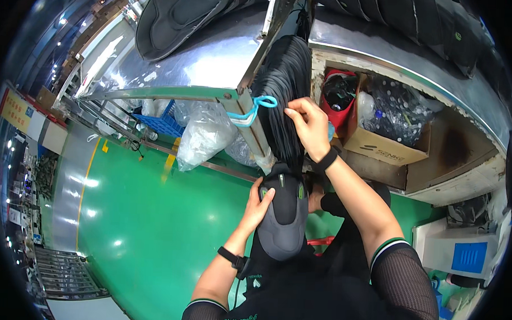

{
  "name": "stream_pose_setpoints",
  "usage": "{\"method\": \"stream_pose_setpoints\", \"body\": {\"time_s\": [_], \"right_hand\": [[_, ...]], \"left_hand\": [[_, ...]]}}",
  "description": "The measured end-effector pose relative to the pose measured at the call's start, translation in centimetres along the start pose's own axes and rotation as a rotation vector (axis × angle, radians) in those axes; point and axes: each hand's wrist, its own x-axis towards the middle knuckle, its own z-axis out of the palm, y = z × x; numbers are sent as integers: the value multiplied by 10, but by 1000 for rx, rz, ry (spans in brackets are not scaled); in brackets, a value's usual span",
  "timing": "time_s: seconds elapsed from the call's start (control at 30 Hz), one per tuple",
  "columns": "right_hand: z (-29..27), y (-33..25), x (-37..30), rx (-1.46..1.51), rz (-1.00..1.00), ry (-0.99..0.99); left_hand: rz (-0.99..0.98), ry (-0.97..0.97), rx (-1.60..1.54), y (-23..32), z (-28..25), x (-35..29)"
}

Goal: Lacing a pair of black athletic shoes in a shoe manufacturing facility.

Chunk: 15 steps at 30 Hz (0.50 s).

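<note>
A dark grey and black shoe (281, 235) with small green accents rests against my lap, toe toward me. My left hand (255, 206) is closed on its left side, thumb lying over the upper near the tongue. Just beyond the shoe hangs a thick bundle of long black laces (282, 76), beside a metal post. At the bundle's right edge my right hand (312, 127) is raised, thumb and fingers pinched together. Whether a strand is between those fingertips is too small to tell. A light-blue cord (252, 111) is looped around the post, left of the bundle.
Metal-topped benches (214, 60) with large black moulded pieces (182, 16) stand ahead. Under the right one are a cardboard box (387, 147) of bagged small parts and a red container (337, 115). Clear plastic bags (205, 138) and a blue crate (158, 125) sit at the left.
</note>
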Motion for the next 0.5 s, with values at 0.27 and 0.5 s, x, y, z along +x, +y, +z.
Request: {"method": "stream_pose_setpoints", "body": {"time_s": [0.27, 0.5], "right_hand": [[-64, -86, -57, 668, 476, -596], [-141, -93, -181, 496, 507, -1297]], "left_hand": [[281, 141, -165, 71, -28, -21], [427, -587, -1512, 130, -107, -34]]}}
